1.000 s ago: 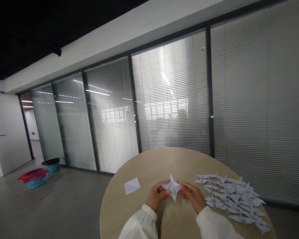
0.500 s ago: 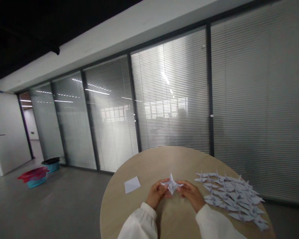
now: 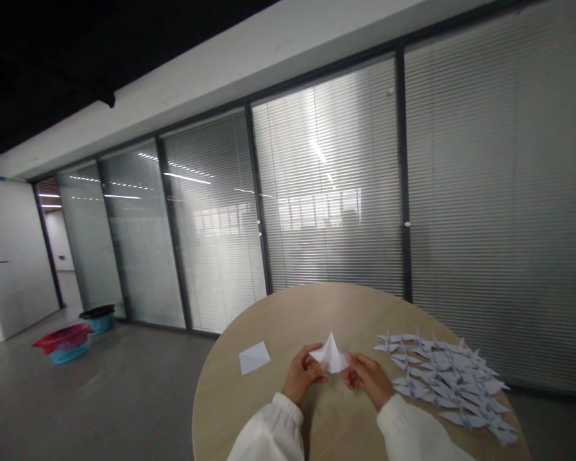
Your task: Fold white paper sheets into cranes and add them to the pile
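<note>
Between my hands is a piece of white folded paper (image 3: 331, 354), peaked at the top and spread out at both sides. My left hand (image 3: 303, 371) pinches its left side between thumb and fingers. At the right side, my right hand (image 3: 366, 376) grips the other edge with its fingers curled. The paper is held over the middle of the round wooden table (image 3: 331, 422). To the left lies a flat white sheet (image 3: 255, 358) with a diagonal line across it. Right of my right hand, many folded paper cranes (image 3: 454, 378) are crowded together.
Behind the table stands a glass partition (image 3: 331, 160) with blinds and dark frames. On the floor at the left are a bin with a red liner (image 3: 66, 342) and another with a black liner (image 3: 99, 318). A white door (image 3: 16, 256) stands at the far left.
The folded paper has gone from a star-like, four-pointed shape to a smoother peaked face turned toward me. Both hands have shifted only slightly, still at its sides.
</note>
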`<state>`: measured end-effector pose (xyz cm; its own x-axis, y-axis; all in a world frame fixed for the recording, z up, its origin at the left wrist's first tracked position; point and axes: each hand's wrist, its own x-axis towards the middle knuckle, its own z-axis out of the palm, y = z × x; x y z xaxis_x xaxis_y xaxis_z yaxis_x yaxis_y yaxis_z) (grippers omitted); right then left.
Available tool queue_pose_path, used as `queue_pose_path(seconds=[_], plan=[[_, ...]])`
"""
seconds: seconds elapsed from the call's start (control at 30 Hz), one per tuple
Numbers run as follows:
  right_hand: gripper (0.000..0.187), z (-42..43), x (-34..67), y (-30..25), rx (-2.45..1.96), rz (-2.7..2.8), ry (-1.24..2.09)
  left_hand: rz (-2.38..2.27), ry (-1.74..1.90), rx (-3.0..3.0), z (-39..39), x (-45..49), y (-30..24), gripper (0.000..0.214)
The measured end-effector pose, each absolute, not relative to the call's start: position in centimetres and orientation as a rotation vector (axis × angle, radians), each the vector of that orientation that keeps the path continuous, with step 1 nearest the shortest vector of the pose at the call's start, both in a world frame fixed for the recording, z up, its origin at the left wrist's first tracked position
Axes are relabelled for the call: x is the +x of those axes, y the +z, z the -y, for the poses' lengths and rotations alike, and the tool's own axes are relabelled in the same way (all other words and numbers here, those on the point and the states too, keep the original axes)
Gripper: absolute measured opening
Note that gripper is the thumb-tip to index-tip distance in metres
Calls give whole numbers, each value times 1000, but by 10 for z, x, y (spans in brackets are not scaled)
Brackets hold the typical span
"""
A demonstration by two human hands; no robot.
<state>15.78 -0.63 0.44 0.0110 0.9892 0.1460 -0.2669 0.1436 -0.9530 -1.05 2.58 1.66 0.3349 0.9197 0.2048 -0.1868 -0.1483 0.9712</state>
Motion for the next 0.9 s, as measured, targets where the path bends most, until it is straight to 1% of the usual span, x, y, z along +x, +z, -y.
queue_pose_path(seconds=[0.13,0.23,0.37,0.57,0.7,0.9], plan=[[43,6,158,3,-996,1115,1203,-773,1171,1380,-28,-11,15,56],[42,6,161,5,-1053,1151,1037,-778,1162,1389,-30,-11,12,57],[53,11,162,9,-950,1230,882,-709,1084,1386,-30,-10,10,58],[37,17,160,15,-854,1453,800,-669,1038,1343,-25,-9,15,63],[35,17,159,15,-856,1450,809,-663,1064,1282,-23,-10,19,63],[39,17,156,15,-847,1371,946,-621,1080,1264,-18,-10,20,62]])
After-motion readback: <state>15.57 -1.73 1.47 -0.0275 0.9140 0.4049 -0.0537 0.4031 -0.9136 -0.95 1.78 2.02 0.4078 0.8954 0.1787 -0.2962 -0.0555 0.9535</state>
